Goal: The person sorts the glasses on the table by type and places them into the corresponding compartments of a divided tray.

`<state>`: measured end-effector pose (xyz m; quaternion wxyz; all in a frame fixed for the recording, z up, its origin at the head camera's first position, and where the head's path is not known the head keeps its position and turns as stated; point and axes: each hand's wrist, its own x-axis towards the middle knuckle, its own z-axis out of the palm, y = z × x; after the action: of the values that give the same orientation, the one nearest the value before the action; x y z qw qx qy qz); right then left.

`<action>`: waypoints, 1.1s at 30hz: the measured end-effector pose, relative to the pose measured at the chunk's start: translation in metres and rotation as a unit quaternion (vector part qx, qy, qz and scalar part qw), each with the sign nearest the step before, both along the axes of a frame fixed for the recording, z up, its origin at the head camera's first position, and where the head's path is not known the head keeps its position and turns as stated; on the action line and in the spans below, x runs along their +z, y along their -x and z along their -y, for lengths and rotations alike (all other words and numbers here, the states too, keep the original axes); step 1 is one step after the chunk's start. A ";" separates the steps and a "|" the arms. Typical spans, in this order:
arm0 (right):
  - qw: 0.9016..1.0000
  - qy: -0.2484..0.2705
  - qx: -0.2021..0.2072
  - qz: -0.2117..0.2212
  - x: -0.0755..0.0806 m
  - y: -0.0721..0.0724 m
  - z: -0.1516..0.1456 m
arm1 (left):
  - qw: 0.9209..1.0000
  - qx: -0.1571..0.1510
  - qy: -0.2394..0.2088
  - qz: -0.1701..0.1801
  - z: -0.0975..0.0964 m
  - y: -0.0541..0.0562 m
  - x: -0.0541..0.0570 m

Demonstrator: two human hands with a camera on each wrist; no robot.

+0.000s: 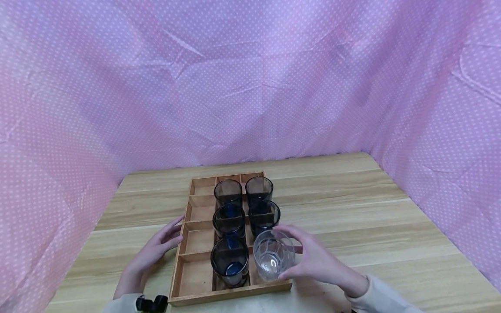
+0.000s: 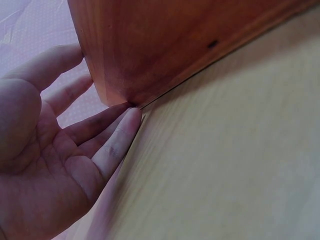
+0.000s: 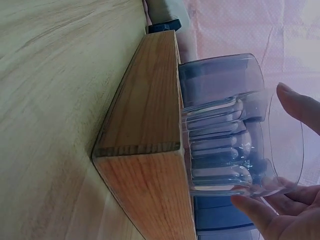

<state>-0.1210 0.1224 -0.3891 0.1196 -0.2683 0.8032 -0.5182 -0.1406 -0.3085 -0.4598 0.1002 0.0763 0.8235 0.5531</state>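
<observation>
My right hand (image 1: 313,261) holds a clear drinking glass (image 1: 274,256) near its rim, thumb on one side and fingers on the other. In the right wrist view the clear glass (image 3: 220,150) stands upright with its base inside the front right of a wooden compartment tray (image 1: 231,293). Several dark tinted glasses (image 1: 230,261) stand in the tray's middle and right columns. With fingers fairly straight, my left hand (image 1: 154,248) touches the tray's left side. The left wrist view shows its fingertips (image 2: 131,117) against the tray wall (image 2: 165,45), low by the tabletop.
The tray lies on a light wood-grain table (image 1: 352,208). Its left column has bare compartments (image 1: 193,274). Pink polka-dot cloth (image 1: 250,87) hangs behind the table and along both sides. A black band (image 1: 152,303) sits by the left sleeve.
</observation>
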 end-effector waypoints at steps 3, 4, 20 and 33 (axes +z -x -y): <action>1.000 -0.002 0.001 0.005 -0.001 0.000 0.001 | 1.000 -0.001 -0.001 -0.002 0.000 0.001 0.000; 1.000 -0.004 0.002 0.006 -0.001 0.000 0.002 | 1.000 -0.002 -0.002 -0.004 0.001 0.001 0.000; 0.999 -0.042 0.007 -0.011 -0.008 -0.001 0.007 | 1.000 -0.001 0.006 -0.006 -0.001 -0.001 0.003; 0.989 -0.126 0.017 -0.073 -0.008 -0.001 0.005 | 1.000 0.002 0.008 -0.007 0.001 0.000 0.001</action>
<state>-0.1198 0.1170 -0.3972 0.1023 -0.3014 0.8641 -0.3900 -0.1403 -0.3090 -0.4587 0.0936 0.0782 0.8285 0.5465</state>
